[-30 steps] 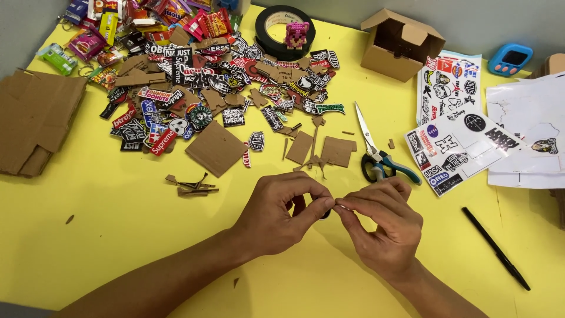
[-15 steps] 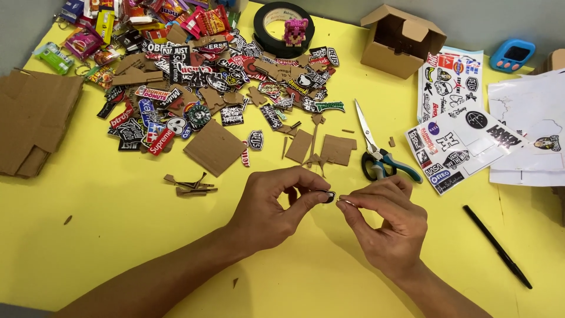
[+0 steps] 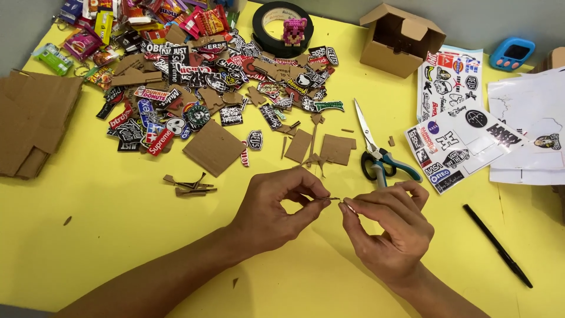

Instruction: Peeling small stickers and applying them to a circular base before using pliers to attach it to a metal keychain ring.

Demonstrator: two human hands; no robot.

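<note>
My left hand [image 3: 276,206] and my right hand [image 3: 385,227] meet over the yellow table [image 3: 106,235], fingertips pinched together on a tiny thin piece [image 3: 334,200] between them; what it is cannot be made out. Just beyond the hands lie small cardboard scraps [image 3: 321,147] and a pair of scissors [image 3: 376,156] with blue-grey handles, blades shut and pointing away. A square cardboard piece [image 3: 213,147] lies to the left of the scraps.
A heap of cut-out stickers on cardboard [image 3: 194,82] covers the far left. Cardboard sheets [image 3: 32,123] lie at the left edge. Sticker sheets [image 3: 459,118], a black pen [image 3: 497,244], a small open box [image 3: 400,38], a tape roll [image 3: 279,23] with a pink toy.
Both hands stay in the same spot; the fingers have shifted slightly on the small piece, with the right fingertips now pinched closer to the left thumb.
</note>
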